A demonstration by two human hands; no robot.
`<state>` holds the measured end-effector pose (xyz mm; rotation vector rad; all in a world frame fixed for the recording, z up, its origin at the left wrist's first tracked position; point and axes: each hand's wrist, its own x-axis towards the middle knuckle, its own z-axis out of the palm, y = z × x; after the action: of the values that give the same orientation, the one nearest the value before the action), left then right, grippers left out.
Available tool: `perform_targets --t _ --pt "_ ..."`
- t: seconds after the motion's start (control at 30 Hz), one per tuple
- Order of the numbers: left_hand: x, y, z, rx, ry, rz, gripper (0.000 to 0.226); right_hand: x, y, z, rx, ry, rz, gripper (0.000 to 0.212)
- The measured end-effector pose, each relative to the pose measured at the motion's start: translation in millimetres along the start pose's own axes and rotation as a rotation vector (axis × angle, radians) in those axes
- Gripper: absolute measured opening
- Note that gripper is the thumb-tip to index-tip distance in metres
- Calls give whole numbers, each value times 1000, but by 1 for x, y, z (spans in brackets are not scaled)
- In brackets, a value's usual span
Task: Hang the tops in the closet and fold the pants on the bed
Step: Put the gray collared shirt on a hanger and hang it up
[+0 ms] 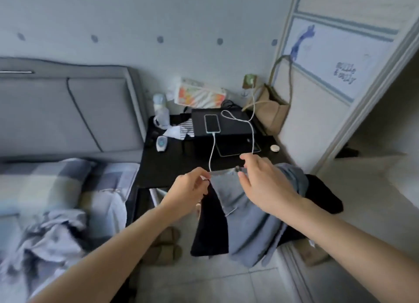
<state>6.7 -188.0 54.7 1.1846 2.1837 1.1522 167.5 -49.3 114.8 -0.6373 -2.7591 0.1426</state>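
Observation:
I hold up a blue-grey garment [247,221] by its top edge in front of me, above the floor. My left hand [188,189] pinches the left end of that edge and my right hand [260,178] pinches the right end. A black garment [209,230] hangs down beside and partly behind the blue-grey one; more black cloth [324,196] shows past my right forearm. The bed [68,189] with a checked cover lies at the left, with crumpled grey-blue clothes [49,232] on it. The closet's sliding door [328,60] stands at the right.
A black bedside table [181,166] stands just beyond my hands, with a phone [212,123] on a charging cable, a tablet, a bottle and a tissue pack. A tan bag [272,112] leans in the corner. Slippers [165,246] lie on the floor below.

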Motion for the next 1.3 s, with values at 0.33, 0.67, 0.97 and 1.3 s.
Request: perform_targets --t 0.33,0.67,0.97,1.3 --pt "-138 -225 -109 -101 239 -606 27 69 -211 165 136 -415 -352 36" --pt "-241 -447 -190 -88 266 -1205 19 142 -368 359 178 -868 -305 29" --pt "-249 -580 -167 -104 178 -1371 31 167 -440 534 185 -1133 -223 29" --pt "-237 -689 -121 -157 471 -1467 82 157 -502 693 185 -1327 -95 65"
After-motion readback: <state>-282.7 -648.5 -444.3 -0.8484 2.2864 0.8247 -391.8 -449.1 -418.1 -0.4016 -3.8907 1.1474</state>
